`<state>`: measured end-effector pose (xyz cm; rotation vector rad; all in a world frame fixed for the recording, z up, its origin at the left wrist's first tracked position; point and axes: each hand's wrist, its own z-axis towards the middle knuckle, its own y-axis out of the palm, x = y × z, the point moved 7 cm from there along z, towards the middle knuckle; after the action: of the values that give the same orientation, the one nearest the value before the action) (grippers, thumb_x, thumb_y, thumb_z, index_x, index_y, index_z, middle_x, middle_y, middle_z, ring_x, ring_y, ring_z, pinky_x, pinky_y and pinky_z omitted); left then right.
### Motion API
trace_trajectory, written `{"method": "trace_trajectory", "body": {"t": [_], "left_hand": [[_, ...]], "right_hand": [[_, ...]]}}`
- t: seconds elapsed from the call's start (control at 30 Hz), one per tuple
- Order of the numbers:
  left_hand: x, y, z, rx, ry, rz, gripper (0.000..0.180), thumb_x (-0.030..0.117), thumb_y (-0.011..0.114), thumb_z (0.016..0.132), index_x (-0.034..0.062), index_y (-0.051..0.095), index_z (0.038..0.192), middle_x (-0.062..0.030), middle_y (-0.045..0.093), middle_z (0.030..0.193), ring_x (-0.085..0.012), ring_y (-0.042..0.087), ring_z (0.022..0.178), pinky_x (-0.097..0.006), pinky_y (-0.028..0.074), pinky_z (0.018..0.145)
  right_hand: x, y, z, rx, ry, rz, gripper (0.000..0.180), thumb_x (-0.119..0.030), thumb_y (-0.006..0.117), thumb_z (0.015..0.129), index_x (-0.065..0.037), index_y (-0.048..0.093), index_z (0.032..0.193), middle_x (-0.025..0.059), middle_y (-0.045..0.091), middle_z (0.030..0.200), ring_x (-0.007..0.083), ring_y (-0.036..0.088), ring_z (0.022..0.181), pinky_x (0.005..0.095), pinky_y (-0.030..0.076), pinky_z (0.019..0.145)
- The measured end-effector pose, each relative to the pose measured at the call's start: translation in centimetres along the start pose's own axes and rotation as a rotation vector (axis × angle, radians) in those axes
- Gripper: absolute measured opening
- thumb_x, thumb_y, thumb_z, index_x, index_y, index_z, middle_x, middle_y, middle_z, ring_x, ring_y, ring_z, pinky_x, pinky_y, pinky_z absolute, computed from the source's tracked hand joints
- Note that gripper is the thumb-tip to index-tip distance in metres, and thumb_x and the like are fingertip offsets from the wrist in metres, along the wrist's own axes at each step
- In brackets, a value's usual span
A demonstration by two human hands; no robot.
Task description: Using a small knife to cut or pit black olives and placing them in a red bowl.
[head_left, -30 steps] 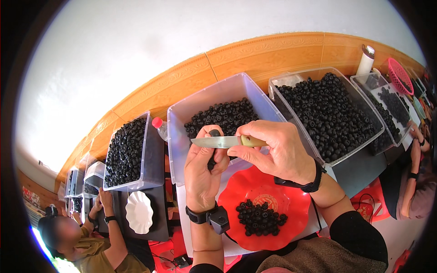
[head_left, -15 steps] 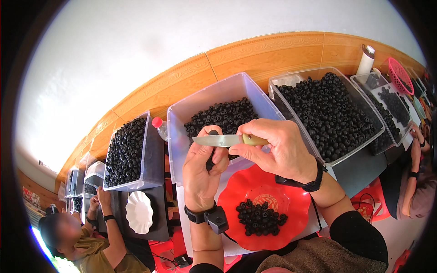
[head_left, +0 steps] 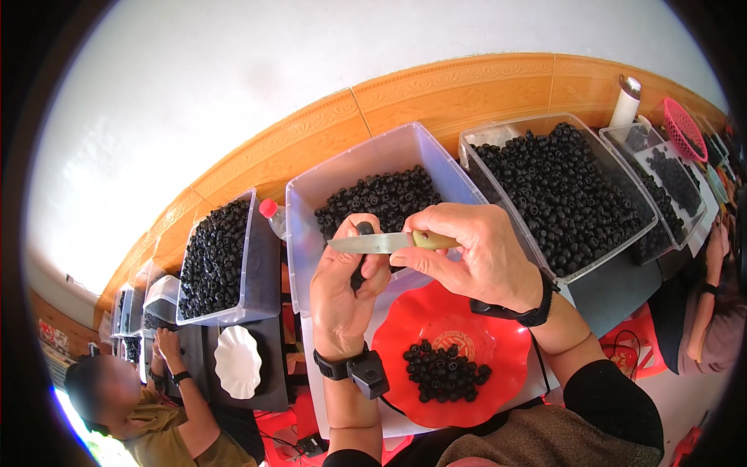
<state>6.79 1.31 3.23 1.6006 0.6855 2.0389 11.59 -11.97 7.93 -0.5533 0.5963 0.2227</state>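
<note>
I count one red plate (head_left: 506,335), its black pieces (head_left: 443,377) too crowded to number, though there are dozens. Two hands, a left hand (head_left: 342,292) and a right hand (head_left: 478,253), and one knife (head_left: 369,243) are beyond its far edge. Four larger bins stand around it: one purple-tinted bin (head_left: 358,167) beyond, one bin (head_left: 262,272) to its left, two to its right. More, smaller bins sit farther left of it, their number unclear. One white dish (head_left: 238,362) and one red-capped bottle (head_left: 278,223) are left of it; one flask (head_left: 625,107) and one pink basket (head_left: 680,132), far right. At least one co-worker sits on each side of it.
</note>
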Motion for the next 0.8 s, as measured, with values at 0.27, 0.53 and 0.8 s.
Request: {"method": "trace_trajectory", "body": {"t": [0.27,0.53,0.8], "left_hand": [[0.2,0.4,-0.2,-0.03,-0.024,-0.031,0.021,0.021,0.049,0.096,0.0025,0.045,0.106,-0.0004,0.041,0.066,-0.0057,0.028,0.043,-0.02,0.021,0.041],[-0.5,0.2,-0.2,0.032,-0.066,0.039,0.028,0.023,0.047,0.097,-0.0013,0.051,0.11,0.0008,0.041,0.065,-0.005,0.027,0.046,-0.019,0.021,0.042],[-2.0,1.1,-0.2,-0.07,-0.135,0.109,0.031,0.028,0.049,0.097,0.0028,0.052,0.114,0.0038,0.041,0.064,-0.0035,0.028,0.05,-0.018,0.02,0.044]], "right_hand": [[1.6,-1.3,0.2,0.226,0.062,-0.113,0.03,-0.028,0.075,0.078,-0.002,0.061,0.079,0.0108,0.056,0.059,0.0238,0.054,0.047,0.0289,0.04,0.045],[0.8,0.8,0.1,-0.023,0.17,0.402,0.024,-0.007,0.072,0.081,0.002,0.064,0.102,-0.0028,0.059,0.077,0.0017,0.043,0.062,0.0176,0.039,0.058],[2.1,1.7,-0.1,-0.056,0.244,0.741,0.012,-0.007,0.063,0.089,0.001,0.062,0.097,0.0016,0.065,0.081,0.0046,0.059,0.072,0.0195,0.047,0.064]]}}
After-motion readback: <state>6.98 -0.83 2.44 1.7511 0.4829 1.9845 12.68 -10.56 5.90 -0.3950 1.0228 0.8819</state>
